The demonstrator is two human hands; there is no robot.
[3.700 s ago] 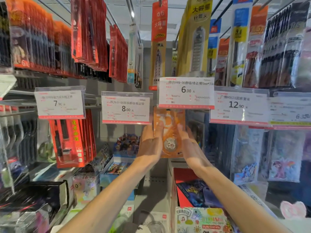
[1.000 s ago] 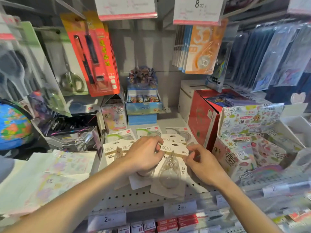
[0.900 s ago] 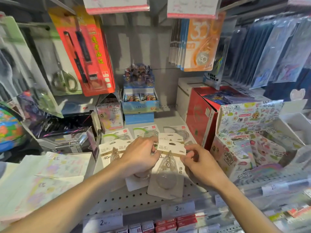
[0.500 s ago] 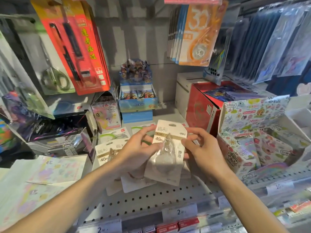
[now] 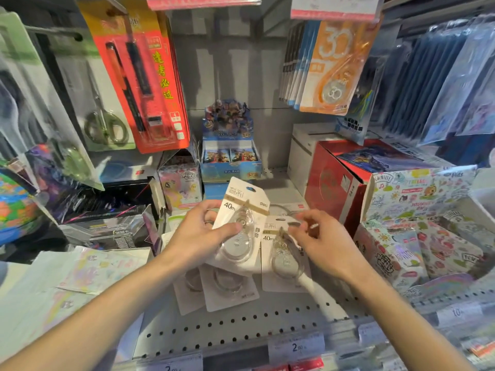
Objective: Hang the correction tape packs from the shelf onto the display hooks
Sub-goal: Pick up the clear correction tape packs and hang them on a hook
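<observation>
Above the perforated shelf [image 5: 241, 325], the left hand [image 5: 198, 236] grips a white correction tape pack [image 5: 242, 226] — thumb across its clear blister, card tilted upright. The right hand [image 5: 321, 236] pinches a second pack [image 5: 281, 253] by its top — more packs [image 5: 227, 287] lie beneath.
</observation>
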